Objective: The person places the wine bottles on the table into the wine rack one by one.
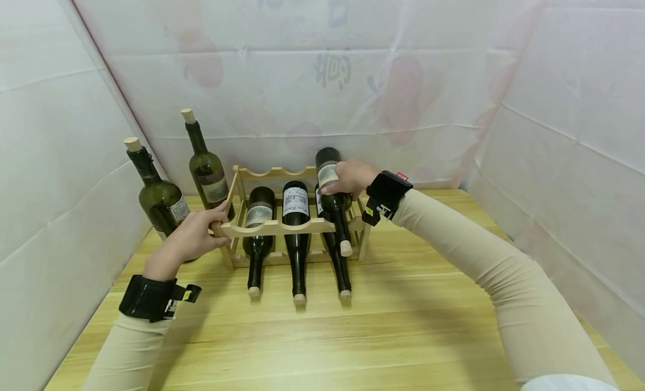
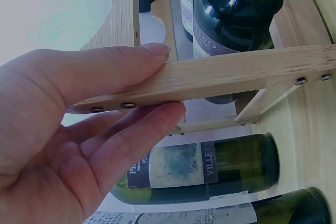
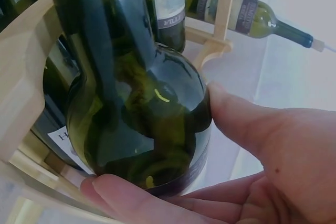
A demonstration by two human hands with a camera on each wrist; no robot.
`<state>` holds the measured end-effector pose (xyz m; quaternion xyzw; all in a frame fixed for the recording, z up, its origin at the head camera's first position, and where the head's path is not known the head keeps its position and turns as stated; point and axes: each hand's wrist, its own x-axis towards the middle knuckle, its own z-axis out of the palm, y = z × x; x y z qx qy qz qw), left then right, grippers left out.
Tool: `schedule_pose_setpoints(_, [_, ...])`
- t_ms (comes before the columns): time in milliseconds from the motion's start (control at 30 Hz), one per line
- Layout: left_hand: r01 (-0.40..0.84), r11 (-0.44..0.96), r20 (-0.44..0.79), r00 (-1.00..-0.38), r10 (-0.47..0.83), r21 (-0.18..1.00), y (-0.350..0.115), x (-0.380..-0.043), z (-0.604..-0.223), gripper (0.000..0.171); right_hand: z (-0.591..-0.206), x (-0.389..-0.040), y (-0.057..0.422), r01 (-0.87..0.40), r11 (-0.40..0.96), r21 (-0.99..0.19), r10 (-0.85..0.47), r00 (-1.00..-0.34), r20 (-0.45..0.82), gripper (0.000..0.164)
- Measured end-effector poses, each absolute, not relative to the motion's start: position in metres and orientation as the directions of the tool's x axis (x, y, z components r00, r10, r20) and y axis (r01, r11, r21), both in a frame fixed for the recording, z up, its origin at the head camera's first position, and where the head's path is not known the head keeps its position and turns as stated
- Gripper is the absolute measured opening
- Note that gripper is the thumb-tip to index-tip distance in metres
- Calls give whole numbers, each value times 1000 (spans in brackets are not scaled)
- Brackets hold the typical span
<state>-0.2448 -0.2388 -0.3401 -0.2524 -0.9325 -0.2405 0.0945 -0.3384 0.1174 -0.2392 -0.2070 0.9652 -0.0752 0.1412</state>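
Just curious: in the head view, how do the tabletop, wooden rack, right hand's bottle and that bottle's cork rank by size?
1. Tabletop
2. Wooden rack
3. Bottle in the right hand
4. Its cork

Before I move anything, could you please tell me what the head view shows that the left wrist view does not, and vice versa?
Only the head view shows the right hand gripping a bottle at the right end of the wooden rack, and the corks.

Only the left wrist view shows screw heads in the rack's end piece and a readable label with the letters VILLE.

Both show the left hand, its fingers gripping the rack's left end, and two standing bottles beside it.
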Motion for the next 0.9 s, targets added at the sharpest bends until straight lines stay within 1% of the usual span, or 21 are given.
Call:
schedule_pose_setpoints(267, [519,753,296,-854,429,405,-240,-246,-340,22,-240,-338,119,-370,906,-205,-416,-866,-278,42])
schedule_pose_setpoints(433, [511,755,285,-858,426,411,-240,-244,-340,21,-241,-339,119,-371,900,-228,-426,-859,-284,41])
schedule_pose_setpoints(767, [514,760,295,-856,425,397,-241,-244,-341,21,-244,-344,121,-317,906,-280,-398,-863,-311,47])
schedule_pose_setpoints(900, [510,758,287,-859,425,405,-242,-244,-341,21,-246,-344,121,-320,906,-276,-398,-866,-303,45])
